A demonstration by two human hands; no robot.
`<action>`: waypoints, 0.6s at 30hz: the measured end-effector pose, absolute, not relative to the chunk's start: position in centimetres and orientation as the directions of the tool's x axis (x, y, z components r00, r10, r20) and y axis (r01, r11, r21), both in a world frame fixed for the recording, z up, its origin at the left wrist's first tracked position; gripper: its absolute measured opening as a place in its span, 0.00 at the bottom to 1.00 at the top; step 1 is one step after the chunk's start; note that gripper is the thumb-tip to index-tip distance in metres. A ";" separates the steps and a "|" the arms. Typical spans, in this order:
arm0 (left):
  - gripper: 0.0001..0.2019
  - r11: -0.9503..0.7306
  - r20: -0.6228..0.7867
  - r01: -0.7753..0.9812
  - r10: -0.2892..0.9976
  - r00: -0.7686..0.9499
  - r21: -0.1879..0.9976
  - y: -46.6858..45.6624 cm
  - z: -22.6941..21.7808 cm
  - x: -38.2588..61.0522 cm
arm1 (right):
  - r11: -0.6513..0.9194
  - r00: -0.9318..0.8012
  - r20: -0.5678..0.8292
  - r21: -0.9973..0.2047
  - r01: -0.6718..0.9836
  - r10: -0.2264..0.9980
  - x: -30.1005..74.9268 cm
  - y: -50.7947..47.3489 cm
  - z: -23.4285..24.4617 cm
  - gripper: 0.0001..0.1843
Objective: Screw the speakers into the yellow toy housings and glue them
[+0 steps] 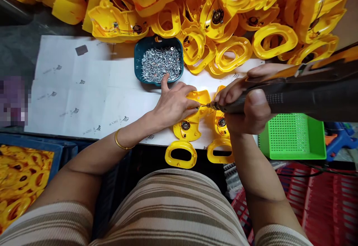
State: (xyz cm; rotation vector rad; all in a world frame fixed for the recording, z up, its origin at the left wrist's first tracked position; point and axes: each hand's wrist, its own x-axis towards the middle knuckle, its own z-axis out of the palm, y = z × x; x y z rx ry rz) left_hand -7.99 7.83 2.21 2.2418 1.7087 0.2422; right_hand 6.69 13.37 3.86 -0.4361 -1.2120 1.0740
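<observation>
My right hand (246, 108) is wrapped round a dark electric screwdriver (291, 93) that points left. Its thin bit reaches the fingertips of my left hand (176, 102), which are pinched together over a yellow plastic housing (192, 126). Whatever small thing lies between those fingertips is too small to make out. The housing lies open side up, with a round speaker (185, 125) and thin wires in it. At its near end lies a yellow oval ring (181, 154). A second yellow housing (219, 128), partly covered by my right hand, sits to the right with its own ring (220, 151).
A dark green tray (136, 65) of small silver screws stands just beyond my left hand. Yellow housings and rings (223, 54) are heaped along the back. A green basket (321, 138) stands at right above red crates (313, 201). A blue crate (57, 153) of yellow parts is at left.
</observation>
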 end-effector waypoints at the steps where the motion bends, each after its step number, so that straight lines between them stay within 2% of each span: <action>1: 0.10 -0.247 -0.045 0.906 0.959 0.279 0.343 7.8 2.2 -8.0 | 0.485 -0.018 0.544 -0.763 -0.427 0.839 6.7 13.4 4.0 0.13; 5: 0.09 -0.255 -0.038 0.908 0.958 0.283 0.332 7.7 2.2 -7.8 | 0.505 0.022 0.557 -0.735 -0.452 0.830 6.5 13.3 4.3 0.11; 9: 0.09 -0.271 -0.044 0.914 0.954 0.297 0.301 7.8 2.2 -7.7 | 0.494 0.026 0.541 -0.747 -0.444 0.841 6.5 13.1 4.4 0.12; 18: 0.09 -0.276 -0.066 0.921 0.950 0.304 0.274 8.1 2.4 -7.4 | 0.493 -0.029 0.573 -0.729 -0.476 0.819 6.7 13.0 4.4 0.11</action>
